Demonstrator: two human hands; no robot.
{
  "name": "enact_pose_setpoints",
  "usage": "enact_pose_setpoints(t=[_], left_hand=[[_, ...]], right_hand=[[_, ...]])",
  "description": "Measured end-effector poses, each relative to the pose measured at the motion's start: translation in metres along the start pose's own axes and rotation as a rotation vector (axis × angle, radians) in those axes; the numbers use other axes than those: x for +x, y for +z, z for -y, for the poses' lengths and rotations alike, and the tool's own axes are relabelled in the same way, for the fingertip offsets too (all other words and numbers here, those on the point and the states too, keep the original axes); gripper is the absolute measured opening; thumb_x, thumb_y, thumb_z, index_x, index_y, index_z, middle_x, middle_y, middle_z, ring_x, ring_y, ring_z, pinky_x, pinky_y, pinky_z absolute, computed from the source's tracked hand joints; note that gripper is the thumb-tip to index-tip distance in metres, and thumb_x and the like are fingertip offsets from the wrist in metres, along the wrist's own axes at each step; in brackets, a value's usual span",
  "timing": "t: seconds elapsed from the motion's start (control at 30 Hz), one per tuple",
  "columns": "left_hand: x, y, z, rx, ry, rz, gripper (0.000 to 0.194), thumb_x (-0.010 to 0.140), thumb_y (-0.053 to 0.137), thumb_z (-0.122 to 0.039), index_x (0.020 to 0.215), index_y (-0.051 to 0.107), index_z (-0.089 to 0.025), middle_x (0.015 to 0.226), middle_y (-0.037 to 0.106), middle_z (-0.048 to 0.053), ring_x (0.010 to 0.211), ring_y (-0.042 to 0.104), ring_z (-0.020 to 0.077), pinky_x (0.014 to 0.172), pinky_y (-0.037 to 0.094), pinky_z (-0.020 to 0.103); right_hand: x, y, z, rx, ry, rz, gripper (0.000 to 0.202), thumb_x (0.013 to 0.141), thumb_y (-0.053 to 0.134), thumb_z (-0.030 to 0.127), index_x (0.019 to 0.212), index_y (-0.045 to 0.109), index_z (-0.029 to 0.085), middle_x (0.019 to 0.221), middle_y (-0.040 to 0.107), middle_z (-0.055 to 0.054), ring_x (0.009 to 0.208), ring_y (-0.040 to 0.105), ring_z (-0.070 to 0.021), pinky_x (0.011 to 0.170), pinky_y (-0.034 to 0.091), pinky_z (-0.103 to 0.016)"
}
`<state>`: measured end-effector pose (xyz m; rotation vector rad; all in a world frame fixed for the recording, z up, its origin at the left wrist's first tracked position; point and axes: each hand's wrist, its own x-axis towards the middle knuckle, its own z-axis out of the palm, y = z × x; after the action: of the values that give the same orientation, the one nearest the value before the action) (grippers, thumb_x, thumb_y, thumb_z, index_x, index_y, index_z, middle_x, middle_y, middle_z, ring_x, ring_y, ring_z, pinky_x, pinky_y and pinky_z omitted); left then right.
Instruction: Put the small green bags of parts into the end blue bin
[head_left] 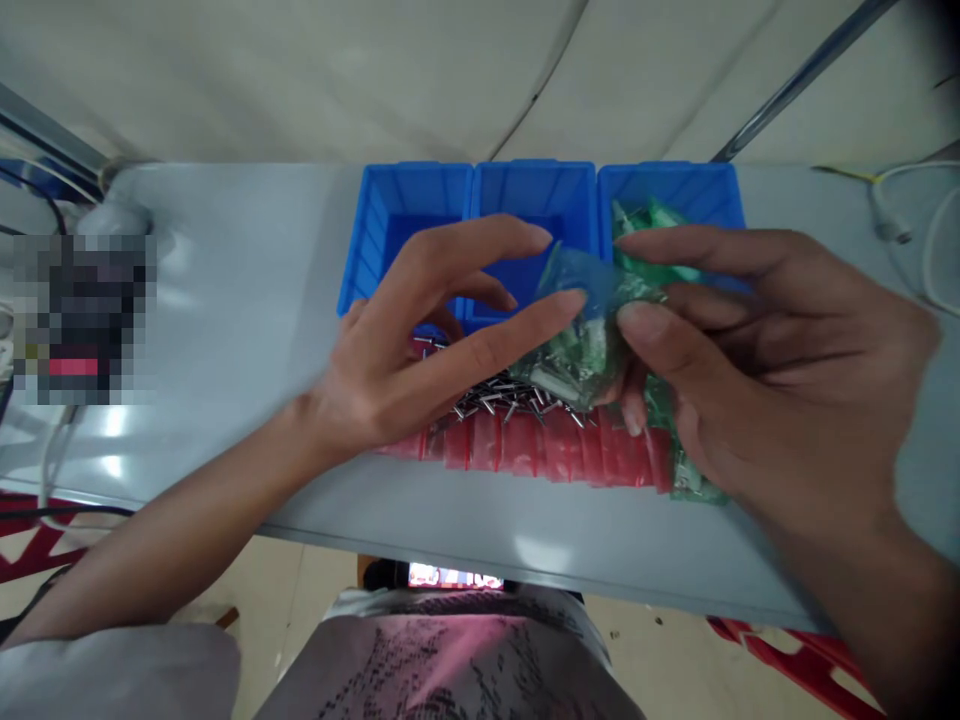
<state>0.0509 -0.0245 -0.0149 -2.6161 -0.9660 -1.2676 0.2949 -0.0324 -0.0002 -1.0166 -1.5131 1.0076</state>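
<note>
A small clear green plastic bag (574, 350) with pale pieces inside is held by my right hand (780, 350), its top edge pinched between thumb and fingers. My left hand (420, 350) is at the bag's left side with thumb and fingers spread apart; the thumb tip overlaps the bag. Beneath the hands lies a pile of metal screws (517, 400), partly covered. Along its near side runs a row of red plastic bags (540, 447). More green bag material (694, 480) lies below my right hand.
Three blue bins stand at the back: left (416, 180), middle (536, 180), and right (667, 178) with green bags (660, 225) inside. White cables (892, 215) lie at the right. A pixelated dark object (94, 310) is at the left.
</note>
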Motion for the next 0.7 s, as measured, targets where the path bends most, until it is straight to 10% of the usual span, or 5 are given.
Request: enact_pose_setpoints(t=[0.3,0.53,0.7], left_hand=[[0.009,-0.003,-0.008,-0.14,-0.1,-0.023,0.022,0.096,0.076,-0.019,0.117,0.076,-0.027,0.089,0.079,-0.006,0.07,0.072,0.0084,0.066,0.058,0.019],[0.005,0.002,-0.004,-0.224,-0.255,-0.137,0.023,0.093,0.079,-0.013,0.114,0.076,-0.022,0.089,0.079,-0.005,0.07,0.073,0.0073,0.063,0.059,0.017],[0.006,0.001,0.0,-0.19,-0.283,-0.155,0.016,0.094,0.076,-0.01,0.107,0.076,-0.019,0.086,0.077,-0.004,0.072,0.073,0.0074,0.061,0.057,0.017]], right_hand=[[-0.003,-0.007,-0.007,-0.527,-0.474,0.126,0.052,0.087,0.08,0.025,0.134,0.068,0.046,0.126,0.072,-0.001,0.101,0.072,-0.023,0.07,0.066,-0.039],[0.011,-0.027,-0.011,-0.465,-0.187,-0.157,0.063,0.085,0.084,0.04,0.143,0.063,0.033,0.111,0.075,-0.004,0.077,0.069,-0.015,0.064,0.053,-0.032],[0.04,-0.069,-0.027,-0.626,-0.084,-0.074,0.049,0.09,0.076,0.056,0.129,0.074,0.028,0.092,0.07,-0.004,0.085,0.065,-0.0125,0.079,0.05,-0.032]])
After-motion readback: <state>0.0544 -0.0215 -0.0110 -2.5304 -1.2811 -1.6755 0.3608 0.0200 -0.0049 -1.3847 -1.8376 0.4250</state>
